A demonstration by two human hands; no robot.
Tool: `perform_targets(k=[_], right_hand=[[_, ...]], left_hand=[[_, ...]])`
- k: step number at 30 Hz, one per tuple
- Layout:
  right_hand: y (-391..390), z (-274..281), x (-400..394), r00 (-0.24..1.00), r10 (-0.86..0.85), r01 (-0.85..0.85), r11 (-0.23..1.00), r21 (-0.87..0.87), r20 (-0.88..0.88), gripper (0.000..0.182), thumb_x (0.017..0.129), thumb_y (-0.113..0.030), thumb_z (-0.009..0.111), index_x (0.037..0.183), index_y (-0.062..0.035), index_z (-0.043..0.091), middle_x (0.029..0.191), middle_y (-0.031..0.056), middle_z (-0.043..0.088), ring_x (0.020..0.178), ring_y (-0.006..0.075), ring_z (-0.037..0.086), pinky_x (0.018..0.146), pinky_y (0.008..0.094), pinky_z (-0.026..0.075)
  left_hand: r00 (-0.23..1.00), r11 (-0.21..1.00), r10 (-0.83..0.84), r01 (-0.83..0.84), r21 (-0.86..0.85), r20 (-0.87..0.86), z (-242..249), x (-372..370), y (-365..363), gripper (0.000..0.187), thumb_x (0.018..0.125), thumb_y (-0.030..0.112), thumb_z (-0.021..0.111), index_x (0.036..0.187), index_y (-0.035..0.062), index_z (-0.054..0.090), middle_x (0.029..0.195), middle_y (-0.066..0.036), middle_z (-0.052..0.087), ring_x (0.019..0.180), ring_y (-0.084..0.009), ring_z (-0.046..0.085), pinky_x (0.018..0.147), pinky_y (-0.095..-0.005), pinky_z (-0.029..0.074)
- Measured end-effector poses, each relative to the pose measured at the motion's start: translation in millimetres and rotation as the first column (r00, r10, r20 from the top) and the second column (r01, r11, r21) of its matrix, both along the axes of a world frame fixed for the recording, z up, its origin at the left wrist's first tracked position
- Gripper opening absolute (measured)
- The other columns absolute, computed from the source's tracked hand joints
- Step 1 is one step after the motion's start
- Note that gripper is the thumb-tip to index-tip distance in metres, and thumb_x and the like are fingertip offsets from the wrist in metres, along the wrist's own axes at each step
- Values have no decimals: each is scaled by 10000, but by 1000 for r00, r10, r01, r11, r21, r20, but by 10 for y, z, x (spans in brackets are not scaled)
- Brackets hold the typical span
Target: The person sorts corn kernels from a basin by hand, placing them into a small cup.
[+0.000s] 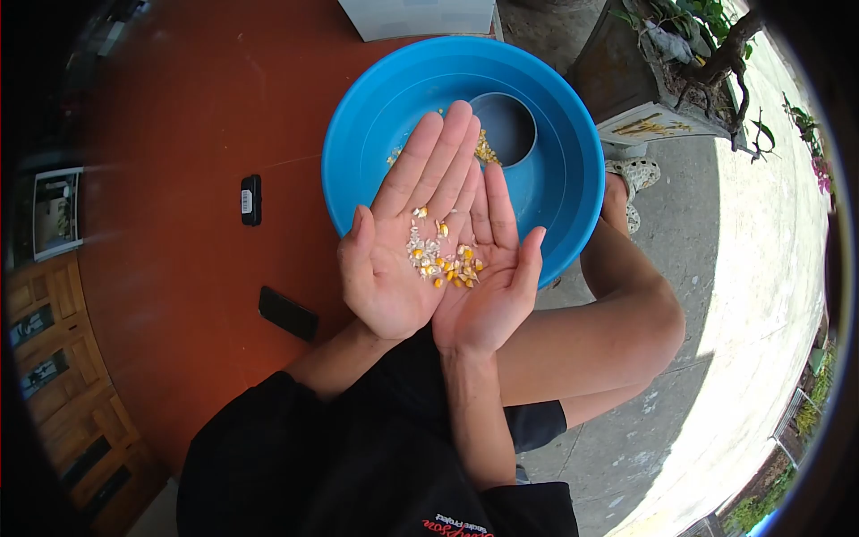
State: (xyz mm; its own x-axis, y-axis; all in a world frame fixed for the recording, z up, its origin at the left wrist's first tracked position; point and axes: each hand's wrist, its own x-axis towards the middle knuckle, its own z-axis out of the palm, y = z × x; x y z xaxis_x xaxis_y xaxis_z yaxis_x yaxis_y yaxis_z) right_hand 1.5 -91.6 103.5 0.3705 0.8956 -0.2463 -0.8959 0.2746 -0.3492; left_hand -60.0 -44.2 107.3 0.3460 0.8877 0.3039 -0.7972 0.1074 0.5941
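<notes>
My left hand (pixel 394 277) and my right hand (pixel 483 295) lie side by side, palms up, with fingers stretched out over the blue basin (pixel 358 98). Yellow corn kernels (pixel 461 270) rest mostly on my right palm and along the seam between the hands. Small whitish grains (pixel 422 251), perhaps rice, are scattered over my left palm, with a few kernels among them. Behind my fingertips, a round grey bowl (pixel 506 125) sits inside the basin. More kernels (pixel 486 150) lie on the basin floor beside it, partly hidden by my fingers.
On the reddish-brown surface (pixel 206 313) to the left are a small black device with a white label (pixel 250 200) and a dark phone (pixel 288 313). A white box (pixel 420 18) stands behind the basin. At the right are a planter (pixel 640 80) and my bent leg (pixel 591 349).
</notes>
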Motion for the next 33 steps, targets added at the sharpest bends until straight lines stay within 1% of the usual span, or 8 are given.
perform_targets(k=[8, 11, 17, 20, 23, 26, 32, 33], right_hand=[[-13, -16, 22, 998, 10, -10, 1000, -8, -59, 757, 1185, -500, 256, 1654, 86, 355, 1716, 274, 394, 1604, 362, 392, 1345, 484, 282], [-13, -11, 18, 999, 11, -12, 1000, -22, -53, 751, 1187, -493, 251, 1649, 88, 366, 1709, 278, 404, 1602, 364, 396, 1346, 481, 281], [-8, -25, 4, 1000, 10, -10, 999, -30, 9, 737, 1190, -474, 244, 1633, 96, 395, 1689, 286, 432, 1594, 369, 409, 1344, 477, 285], [11, 0, -4, 1000, -12, 12, 998, -68, 3, 745, 1193, -470, 213, 1612, 110, 423, 1642, 307, 485, 1567, 383, 447, 1332, 477, 320], [16, 17, -1, 1000, -14, 13, 997, -80, -20, 735, 1193, -458, 226, 1604, 116, 430, 1634, 308, 495, 1557, 388, 460, 1328, 481, 325], [2, -40, 1, 1000, 18, -18, 999, -46, -11, 713, 1187, -454, 304, 1619, 103, 416, 1671, 286, 460, 1571, 363, 445, 1332, 472, 307], [3, -22, -7, 998, 7, 0, 994, -107, 67, 683, 1173, -407, 358, 1598, 121, 438, 1659, 284, 478, 1553, 357, 470, 1319, 470, 330], [12, -7, -23, 997, 17, -7, 992, -124, 80, 678, 1167, -397, 371, 1596, 125, 438, 1656, 287, 480, 1552, 357, 472, 1318, 469, 331]], left_hand=[[999, 995, 10, -5, 97, -53, -11, -6, -9, 888, 1136, 606, 263, 1745, -22, 111, 1824, -269, 49, 1707, -385, 10, 1373, -506, -9], [993, 991, -26, 41, 129, -115, 16, -37, 8, 913, 1132, 611, 282, 1747, -17, 33, 1826, -259, -52, 1702, -384, -77, 1376, -511, -27], [997, 996, -17, 24, 84, -76, -15, -41, 14, 906, 1133, 603, 276, 1746, -19, 35, 1826, -259, -46, 1701, -384, -81, 1375, -513, -33], [998, 997, -13, 17, 70, -62, -8, -33, 23, 904, 1134, 600, 277, 1746, -20, 38, 1826, -259, -43, 1701, -384, -80, 1376, -511, -35], [998, 997, -15, 19, 72, -57, 4, -34, 18, 896, 1135, 595, 276, 1746, -18, 44, 1827, -257, -39, 1702, -386, -76, 1376, -511, -38], [992, 987, -1, 21, 160, -124, -48, -76, 36, 891, 1136, 593, 276, 1748, -13, 51, 1829, -253, -35, 1702, -390, -71, 1375, -513, -41], [997, 999, -5, 9, 51, -82, -23, -35, 40, 880, 1139, 580, 272, 1745, -26, 66, 1826, -265, -12, 1702, -395, -62, 1374, -517, -39], [995, 997, -7, 15, 82, -96, -23, -50, 43, 878, 1140, 577, 270, 1744, -29, 69, 1825, -268, -8, 1702, -396, -58, 1374, -516, -36]])
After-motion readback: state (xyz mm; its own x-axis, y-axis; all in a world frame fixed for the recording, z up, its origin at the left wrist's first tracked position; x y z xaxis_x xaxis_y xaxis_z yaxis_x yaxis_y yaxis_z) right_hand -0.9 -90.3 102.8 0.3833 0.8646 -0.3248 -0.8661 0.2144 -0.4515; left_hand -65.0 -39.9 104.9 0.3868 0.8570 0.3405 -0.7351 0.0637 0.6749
